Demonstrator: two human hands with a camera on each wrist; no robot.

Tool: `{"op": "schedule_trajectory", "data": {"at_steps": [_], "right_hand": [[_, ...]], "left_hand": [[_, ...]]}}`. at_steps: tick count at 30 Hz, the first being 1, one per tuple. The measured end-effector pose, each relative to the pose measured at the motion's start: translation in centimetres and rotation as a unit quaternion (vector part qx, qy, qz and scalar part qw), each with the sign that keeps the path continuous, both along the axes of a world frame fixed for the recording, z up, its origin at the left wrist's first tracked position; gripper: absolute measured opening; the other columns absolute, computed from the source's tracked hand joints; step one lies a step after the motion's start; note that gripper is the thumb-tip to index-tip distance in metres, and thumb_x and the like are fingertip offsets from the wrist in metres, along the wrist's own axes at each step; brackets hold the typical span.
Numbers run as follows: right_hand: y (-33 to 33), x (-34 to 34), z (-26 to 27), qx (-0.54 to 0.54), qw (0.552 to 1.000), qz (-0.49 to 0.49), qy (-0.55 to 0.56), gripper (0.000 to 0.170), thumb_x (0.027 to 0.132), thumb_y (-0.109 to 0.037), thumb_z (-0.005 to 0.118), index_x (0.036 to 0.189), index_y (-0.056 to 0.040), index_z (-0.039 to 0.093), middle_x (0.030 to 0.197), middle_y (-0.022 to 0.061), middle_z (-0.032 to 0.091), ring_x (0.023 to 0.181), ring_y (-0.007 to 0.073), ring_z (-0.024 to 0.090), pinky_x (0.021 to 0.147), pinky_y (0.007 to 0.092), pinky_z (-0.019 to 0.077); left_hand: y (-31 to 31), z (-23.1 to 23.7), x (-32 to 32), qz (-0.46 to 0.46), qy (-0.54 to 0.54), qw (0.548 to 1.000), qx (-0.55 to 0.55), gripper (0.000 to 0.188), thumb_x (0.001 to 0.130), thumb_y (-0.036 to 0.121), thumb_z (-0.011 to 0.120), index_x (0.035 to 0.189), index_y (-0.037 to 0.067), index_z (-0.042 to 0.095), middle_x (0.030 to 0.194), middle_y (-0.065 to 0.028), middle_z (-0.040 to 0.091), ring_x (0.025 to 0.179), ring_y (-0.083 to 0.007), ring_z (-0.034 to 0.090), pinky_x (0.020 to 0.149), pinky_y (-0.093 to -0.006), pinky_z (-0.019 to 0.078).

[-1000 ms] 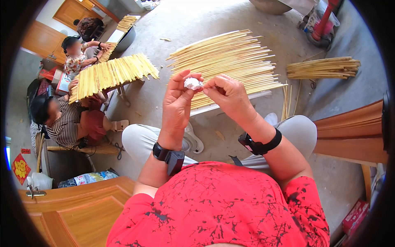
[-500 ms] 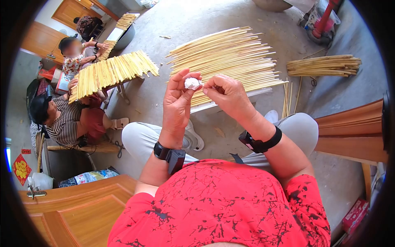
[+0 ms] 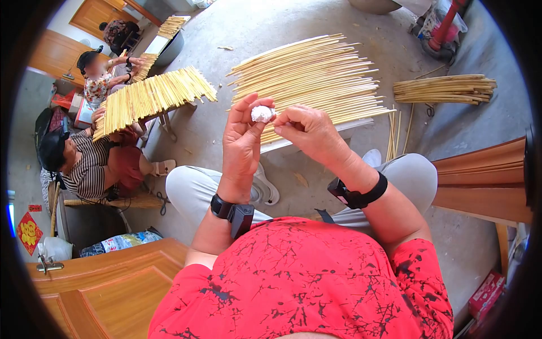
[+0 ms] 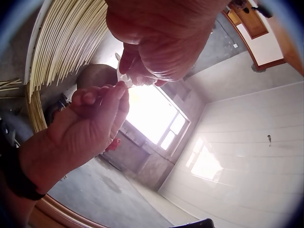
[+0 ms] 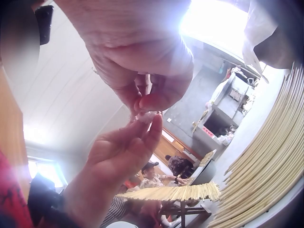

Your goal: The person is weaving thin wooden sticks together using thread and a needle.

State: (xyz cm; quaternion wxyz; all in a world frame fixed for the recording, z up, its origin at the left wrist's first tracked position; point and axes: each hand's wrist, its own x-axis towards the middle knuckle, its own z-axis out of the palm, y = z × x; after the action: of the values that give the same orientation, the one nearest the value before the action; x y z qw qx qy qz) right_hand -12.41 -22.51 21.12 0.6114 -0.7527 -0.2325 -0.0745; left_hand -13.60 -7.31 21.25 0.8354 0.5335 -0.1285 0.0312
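Observation:
A small, crumpled white wad, soft-looking like cotton or tissue, sits in my raised left hand. The thumb and fingers of that hand hold it from below and the left side. My right hand comes in from the other side, thumb and index finger pinched together right at the wad's edge. In the right wrist view the white wad shows between the fingertips of both hands. What the right fingertips pinch is mostly hidden by the fingers. Below the hands lies a wide row of thin yellowish sticks.
A bundle of sticks lies on the floor at right, by a wooden door. At left, two people sit by a stick-covered table; another person is farther back. A second wooden door stands near my left elbow.
Both hands stay at nearly the same spot, with the white wad still in the left one. The right fingertips shift slightly at its edge. The head view drifts a little.

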Motion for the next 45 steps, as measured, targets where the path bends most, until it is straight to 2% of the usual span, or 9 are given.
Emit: {"op": "schedule_trajectory", "data": {"at_steps": [8,11,13,17,20,23,28,37,45], "right_hand": [[-0.4,0.5,-0.2,-0.020,0.998,0.043,-0.047,0.008,0.074,-0.006,0.064,0.075,-0.0018,0.058,0.061,0.0013,0.048,0.053,0.0070,0.044,0.048,0.0231,0.0360],[-0.2,0.4,-0.1,0.025,0.998,-0.006,0.053,0.010,0.071,-0.008,0.065,0.074,-0.0014,0.058,0.063,0.0073,0.054,0.053,0.0148,0.051,0.050,0.0268,0.0412],[0.0,0.4,-0.4,0.044,0.997,-0.007,0.057,0.007,0.078,-0.006,0.061,0.081,-0.0008,0.057,0.063,-0.0014,0.052,0.054,0.0030,0.047,0.047,0.0186,0.0388],[0.6,0.4,-0.9,0.091,0.994,-0.015,0.056,0.007,0.080,-0.006,0.060,0.083,-0.0005,0.057,0.065,-0.0010,0.054,0.055,0.0027,0.048,0.047,0.0178,0.0402],[0.8,0.7,-1.3,0.108,0.994,-0.027,-0.016,0.004,0.081,-0.004,0.058,0.083,-0.0011,0.056,0.065,-0.0007,0.054,0.053,0.0029,0.048,0.047,0.0176,0.0402],[0.6,0.8,-1.1,0.059,0.995,-0.047,-0.064,0.007,0.075,-0.006,0.059,0.078,-0.0009,0.055,0.070,0.0089,0.055,0.061,0.0144,0.055,0.053,0.0267,0.0428],[-0.3,0.5,0.2,0.185,0.962,0.016,0.201,0.011,0.083,-0.011,0.054,0.080,-0.0005,0.052,0.062,0.0039,0.053,0.050,0.0079,0.050,0.044,0.0220,0.0413],[-0.5,0.8,0.1,0.315,0.907,0.058,0.272,0.014,0.087,-0.014,0.050,0.079,-0.0029,0.051,0.058,0.0001,0.048,0.046,0.0064,0.047,0.040,0.0192,0.0386],[-0.9,0.8,0.2,0.314,0.906,0.086,0.272,0.015,0.087,-0.015,0.050,0.076,-0.0048,0.051,0.059,-0.0007,0.049,0.046,0.0058,0.046,0.041,0.0186,0.0377]], "left_hand": [[0.2,-0.2,0.1,0.009,0.006,1.000,0.007,0.043,0.082,-0.006,0.048,0.124,0.002,0.039,0.114,-0.0163,0.051,0.108,-0.0224,0.049,0.092,-0.0328,0.0400],[0.1,-0.1,0.0,0.009,0.007,1.000,0.005,0.042,0.082,-0.009,0.046,0.122,0.003,0.040,0.113,-0.0152,0.052,0.107,-0.0204,0.049,0.091,-0.0309,0.0400],[-0.1,0.1,-0.2,0.008,0.008,1.000,0.007,0.042,0.082,-0.012,0.043,0.121,0.003,0.041,0.112,-0.0142,0.052,0.106,-0.0184,0.049,0.091,-0.0288,0.0397],[-0.5,0.4,-0.5,0.004,0.014,0.999,0.041,0.047,0.079,-0.014,0.043,0.122,0.003,0.040,0.113,-0.0130,0.053,0.106,-0.0168,0.049,0.091,-0.0271,0.0388],[-0.8,0.4,-0.7,-0.005,0.019,0.999,0.051,0.050,0.077,-0.015,0.043,0.124,0.003,0.040,0.113,-0.0120,0.054,0.105,-0.0153,0.049,0.090,-0.0264,0.0390],[-0.7,0.2,-0.6,-0.014,0.028,0.998,0.049,0.051,0.077,-0.014,0.044,0.124,0.003,0.039,0.112,-0.0116,0.054,0.101,-0.0140,0.050,0.089,-0.0258,0.0398],[-0.6,-0.1,-0.5,-0.032,0.029,0.999,0.023,0.048,0.078,-0.011,0.048,0.124,0.002,0.040,0.109,-0.0115,0.055,0.093,-0.0134,0.053,0.086,-0.0258,0.0420],[0.5,-1.2,-0.3,-0.029,0.055,0.997,0.035,0.034,0.079,0.002,0.059,0.111,0.000,0.049,0.094,-0.0069,0.057,0.083,-0.0128,0.057,0.079,-0.0308,0.0481],[0.3,-1.0,-0.7,-0.058,0.127,0.990,0.021,0.026,0.074,0.002,0.064,0.097,0.004,0.050,0.087,-0.0037,0.057,0.080,-0.0109,0.056,0.072,-0.0285,0.0510]]}}
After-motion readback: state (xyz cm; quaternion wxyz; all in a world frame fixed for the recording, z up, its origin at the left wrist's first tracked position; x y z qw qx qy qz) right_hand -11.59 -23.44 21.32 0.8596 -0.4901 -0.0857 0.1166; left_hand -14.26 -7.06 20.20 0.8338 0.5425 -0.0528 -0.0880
